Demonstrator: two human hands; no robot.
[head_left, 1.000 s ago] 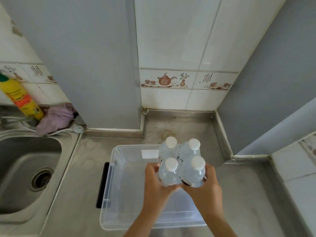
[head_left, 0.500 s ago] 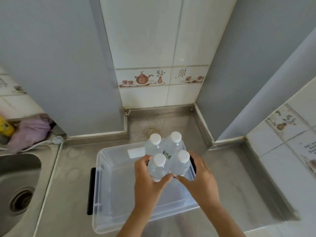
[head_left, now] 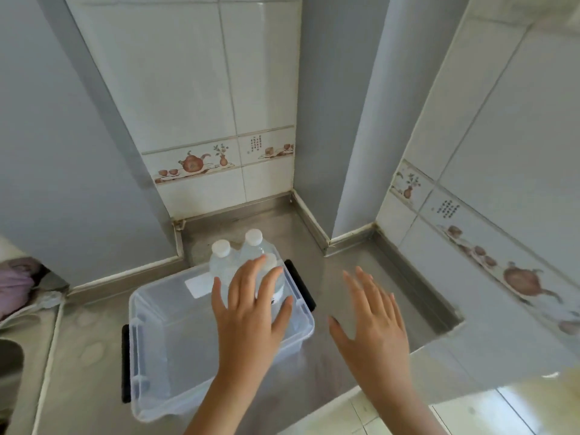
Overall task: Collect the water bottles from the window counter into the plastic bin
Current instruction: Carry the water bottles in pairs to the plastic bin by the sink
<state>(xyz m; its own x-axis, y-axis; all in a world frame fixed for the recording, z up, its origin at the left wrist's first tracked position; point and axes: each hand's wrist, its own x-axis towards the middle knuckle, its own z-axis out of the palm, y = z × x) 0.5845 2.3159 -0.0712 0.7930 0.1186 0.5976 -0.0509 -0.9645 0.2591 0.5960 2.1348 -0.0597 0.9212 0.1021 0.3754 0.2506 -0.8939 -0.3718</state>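
Observation:
Clear water bottles [head_left: 241, 262] with white caps stand upright in the far right corner of the clear plastic bin [head_left: 157, 334]. Two caps show; the nearer bottles are hidden behind my left hand [head_left: 251, 315]. That hand hovers over the bin with fingers spread, its fingertips just in front of the bottles. My right hand [head_left: 373, 321] is open too, palm down, to the right of the bin above the steel counter [head_left: 361, 271]. Neither hand holds anything.
The bin has black handles at its left and right ends. Tiled walls and grey columns close off the counter at the back and right. A sink edge and a purple cloth [head_left: 15, 284] lie at the far left. The counter's front edge runs under my right forearm.
Both hands have let go of the cluster of bottles, which now stands in the bin. My right hand has moved away to the right. The view has swung rightward.

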